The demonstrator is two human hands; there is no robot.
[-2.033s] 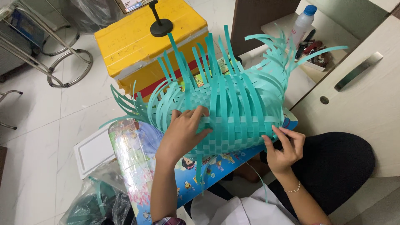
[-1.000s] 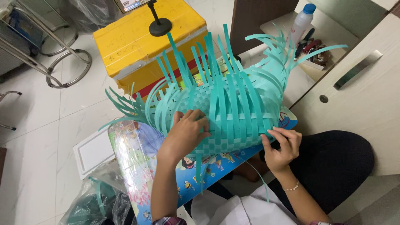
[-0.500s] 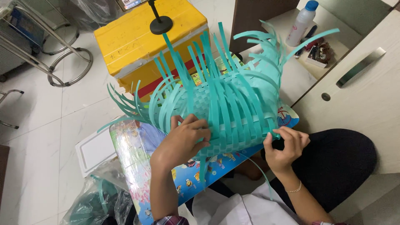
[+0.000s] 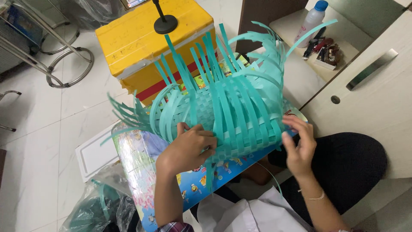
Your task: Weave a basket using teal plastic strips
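The half-woven teal basket point(image 4: 223, 116) lay on a colourful printed board point(image 4: 146, 172) across the lap. The left hand point(image 4: 189, 148) pressed curled fingers onto the weave, apparently steadying it. The right hand point(image 4: 298, 146), open-fingered, touched the right edge strips, gripping nothing.

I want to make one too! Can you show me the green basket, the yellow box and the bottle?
Green woven basket point(image 4: 240, 116), head view: on its woven middle.
Yellow box point(image 4: 141, 38), head view: on its lid.
Bottle point(image 4: 312, 20), head view: on its white body.
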